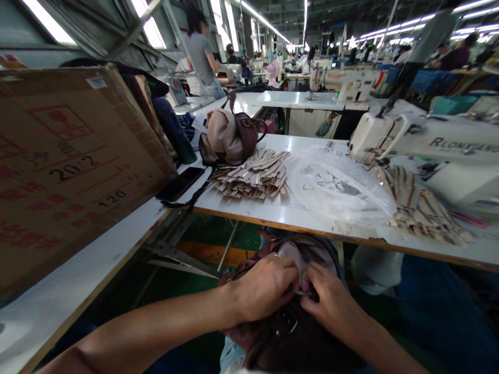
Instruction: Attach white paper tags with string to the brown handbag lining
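A dark brown handbag [268, 337] lies in my lap below the table edge, its mouth turned up and its pale lining [290, 253] showing. My left hand [268, 283], with a ring on one finger, is closed on the lining near the bag's opening. Close beside it, my right hand [325, 293] pinches the same lining cloth, thumb against fingers. The two hands nearly meet over the gathered fabric. What lies deeper inside the bag is hidden. A metal buckle [290, 323] shows on the bag's side beneath my hands.
On the white table [241, 210] are a pile of beige zipper strips [253, 176], a clear plastic bag [339, 187], another brown bag [228, 136] and a phone [181, 184]. A cardboard box [78, 171] stands left. A sewing machine [432, 137] stands right, beside more strips [421, 205].
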The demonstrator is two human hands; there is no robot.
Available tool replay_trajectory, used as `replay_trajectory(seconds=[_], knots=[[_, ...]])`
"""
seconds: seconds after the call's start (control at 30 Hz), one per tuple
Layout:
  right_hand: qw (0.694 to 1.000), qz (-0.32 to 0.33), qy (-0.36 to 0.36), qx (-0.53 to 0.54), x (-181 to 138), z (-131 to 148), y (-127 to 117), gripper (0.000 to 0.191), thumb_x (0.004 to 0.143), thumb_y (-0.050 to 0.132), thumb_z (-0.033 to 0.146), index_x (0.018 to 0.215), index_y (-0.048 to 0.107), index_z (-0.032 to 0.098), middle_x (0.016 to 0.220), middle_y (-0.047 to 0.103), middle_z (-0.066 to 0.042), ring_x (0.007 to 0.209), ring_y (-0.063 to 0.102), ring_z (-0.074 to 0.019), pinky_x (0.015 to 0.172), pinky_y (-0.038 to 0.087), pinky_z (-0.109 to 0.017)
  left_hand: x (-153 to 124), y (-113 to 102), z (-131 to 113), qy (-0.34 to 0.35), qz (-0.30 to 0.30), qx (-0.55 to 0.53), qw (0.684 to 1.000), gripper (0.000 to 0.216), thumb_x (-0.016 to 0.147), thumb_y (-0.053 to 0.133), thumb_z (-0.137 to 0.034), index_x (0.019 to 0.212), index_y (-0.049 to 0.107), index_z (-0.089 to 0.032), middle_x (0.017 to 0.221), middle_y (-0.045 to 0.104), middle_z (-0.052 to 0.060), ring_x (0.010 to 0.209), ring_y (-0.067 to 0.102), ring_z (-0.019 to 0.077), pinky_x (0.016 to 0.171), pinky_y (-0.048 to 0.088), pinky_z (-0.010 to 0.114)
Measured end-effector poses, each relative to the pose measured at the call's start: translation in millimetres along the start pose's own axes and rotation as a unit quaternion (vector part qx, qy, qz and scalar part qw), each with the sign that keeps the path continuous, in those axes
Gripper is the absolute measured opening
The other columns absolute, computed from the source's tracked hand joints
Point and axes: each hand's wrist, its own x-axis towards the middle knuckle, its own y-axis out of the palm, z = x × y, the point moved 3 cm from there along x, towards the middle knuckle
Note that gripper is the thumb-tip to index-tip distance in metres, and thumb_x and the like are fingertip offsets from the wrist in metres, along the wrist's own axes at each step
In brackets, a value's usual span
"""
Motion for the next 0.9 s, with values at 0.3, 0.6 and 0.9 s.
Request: replay_trajectory(seconds=[0.3, 0.6, 0.9], knots=[[0.999, -0.029, 0.027, 0.035, -4, -1, -11, 0.021, 0.072, 0.054, 0.001, 0.084, 0.051, 0.017, 0.085, 0.056, -0.001, 0.084, 0.054, -0.0161, 0.075, 0.042, -0.028, -5, 14, 4, -0.016, -0.066, -0.049, 0.996, 0.006, 0.085, 0.053, -0.012, 0.087, 0.056, -0.017, 0.094, 0.059, 0.003, 0.089, 0.055, 0.0155, 0.08, 0.045, 0.027], [0.997, -0.038, -0.063, -0.024, -8, 5, -24, 0.014, 0.082, 0.057, 0.009, 0.089, 0.063, 0.021, 0.094, 0.06, -0.002, 0.089, 0.056, -0.0158, 0.081, 0.042, -0.028, -7, 15, -1, 0.008, -0.112, -0.01, 0.994, 0.011, 0.091, 0.047, -0.019, 0.088, 0.056, -0.016, 0.098, 0.06, 0.004, 0.089, 0.054, 0.0162, 0.081, 0.045, 0.029], [0.997, 0.006, -0.022, -0.067, 3, -6, -15, 0.019, 0.066, 0.057, -0.001, 0.069, 0.051, 0.017, 0.069, 0.053, 0.002, 0.068, 0.05, -0.0129, 0.063, 0.035, -0.024, 0, 8, -4, 0.027, -0.072, -0.013, 0.997, 0.009, 0.088, 0.05, -0.014, 0.09, 0.058, -0.016, 0.1, 0.059, 0.004, 0.09, 0.055, 0.0158, 0.081, 0.045, 0.027]])
